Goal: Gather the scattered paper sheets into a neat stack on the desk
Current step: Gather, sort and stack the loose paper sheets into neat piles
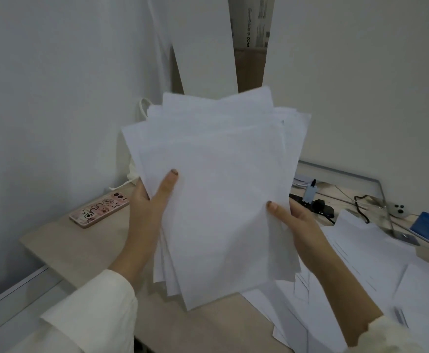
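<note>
Beige desk, uneven paper stack upright in left hand, right hand

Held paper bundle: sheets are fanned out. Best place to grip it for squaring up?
Grip the bundle at its two long side edges, low down, coming in from left and right, as the left hand and right hand do now. The fanned corners splay at the top, so the bottom edge can likely be tapped on the desk.

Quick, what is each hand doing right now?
Left hand: closed on the left edge of the bundle of paper sheets.
Right hand: closed on the bundle's right edge.
</note>
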`<state>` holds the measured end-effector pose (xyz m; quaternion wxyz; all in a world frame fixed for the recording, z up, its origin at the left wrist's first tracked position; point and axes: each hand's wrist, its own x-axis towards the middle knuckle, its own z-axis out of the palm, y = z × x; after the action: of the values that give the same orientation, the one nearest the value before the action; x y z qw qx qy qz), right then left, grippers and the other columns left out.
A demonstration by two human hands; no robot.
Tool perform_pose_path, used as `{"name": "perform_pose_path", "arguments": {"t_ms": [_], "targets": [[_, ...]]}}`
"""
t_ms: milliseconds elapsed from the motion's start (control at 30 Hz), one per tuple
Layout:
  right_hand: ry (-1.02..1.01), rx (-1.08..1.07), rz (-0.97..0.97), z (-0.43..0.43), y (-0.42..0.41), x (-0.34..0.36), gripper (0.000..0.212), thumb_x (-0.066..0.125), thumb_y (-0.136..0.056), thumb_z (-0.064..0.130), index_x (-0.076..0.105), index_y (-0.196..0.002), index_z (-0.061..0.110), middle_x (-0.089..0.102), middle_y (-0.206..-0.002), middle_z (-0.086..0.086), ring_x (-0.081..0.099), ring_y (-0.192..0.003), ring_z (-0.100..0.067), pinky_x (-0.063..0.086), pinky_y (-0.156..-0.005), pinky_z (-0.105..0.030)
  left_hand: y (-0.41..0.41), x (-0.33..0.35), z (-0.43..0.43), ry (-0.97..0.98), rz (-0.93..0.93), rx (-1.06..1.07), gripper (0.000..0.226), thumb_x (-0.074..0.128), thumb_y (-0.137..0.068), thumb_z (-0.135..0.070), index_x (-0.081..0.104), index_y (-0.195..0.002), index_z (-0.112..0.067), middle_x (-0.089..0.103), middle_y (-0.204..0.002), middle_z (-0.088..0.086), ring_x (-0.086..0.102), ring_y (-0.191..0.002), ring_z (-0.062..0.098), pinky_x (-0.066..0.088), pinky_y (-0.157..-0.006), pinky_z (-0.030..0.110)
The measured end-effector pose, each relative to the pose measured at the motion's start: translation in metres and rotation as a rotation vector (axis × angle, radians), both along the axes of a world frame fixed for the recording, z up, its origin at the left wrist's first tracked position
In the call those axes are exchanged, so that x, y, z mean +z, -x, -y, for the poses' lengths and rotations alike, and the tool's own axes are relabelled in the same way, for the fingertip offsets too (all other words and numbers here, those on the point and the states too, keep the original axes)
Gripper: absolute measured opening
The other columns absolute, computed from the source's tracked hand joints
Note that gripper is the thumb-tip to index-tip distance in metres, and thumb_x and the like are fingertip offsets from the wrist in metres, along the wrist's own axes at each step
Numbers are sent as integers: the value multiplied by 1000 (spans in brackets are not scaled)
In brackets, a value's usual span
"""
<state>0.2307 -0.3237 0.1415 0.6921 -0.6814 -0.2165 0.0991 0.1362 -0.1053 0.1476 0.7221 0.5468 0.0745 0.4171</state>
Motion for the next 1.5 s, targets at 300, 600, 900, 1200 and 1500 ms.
{"name": "perform_pose_path", "arguments": {"t_ms": [300,600,900,1200,1500], "targets": [[-79,88,-56,-4,5,-6,78,82,-45,59,63,-113,25,72,-106,5,69,-96,-14,58,-77,-28,-1,-28,2,-93,-133,-62,38,78,-68,-26,63,-103,-24,73,-95,-10,68,-85,-1,51,-65,12],[-219,112,56,-9,5,45,56,75,-61,38,63,-112,21,72,-107,1,69,-98,-18,58,-76,-29,-4,6,9,-334,-97,24,34,72,-78,-26,57,-106,-37,64,-107,-21,60,-96,-11,49,-81,9],[-84,91,-88,2,3,1,80,83,-46,55,63,-112,13,74,-102,0,71,-91,-16,56,-68,-22,10,-25,-3,-255,-75,15,35,74,-65,-42,59,-93,-28,69,-88,-17,64,-81,-2,50,-67,12],[-205,2,-52,-3,11,0,27,68,-67,34,69,-91,23,76,-87,6,72,-79,-11,56,-63,-21,3,-35,12,-250,-58,29,29,71,-81,-13,58,-101,-29,69,-94,-16,65,-88,-4,51,-74,13],[-99,-71,-195,-14,24,-45,23,67,-78,28,65,-101,28,73,-100,3,68,-95,-17,54,-84,-35,3,-67,23,-308,-200,28,30,71,-79,-15,56,-99,-33,65,-95,-34,59,-91,-15,45,-81,6]]}}
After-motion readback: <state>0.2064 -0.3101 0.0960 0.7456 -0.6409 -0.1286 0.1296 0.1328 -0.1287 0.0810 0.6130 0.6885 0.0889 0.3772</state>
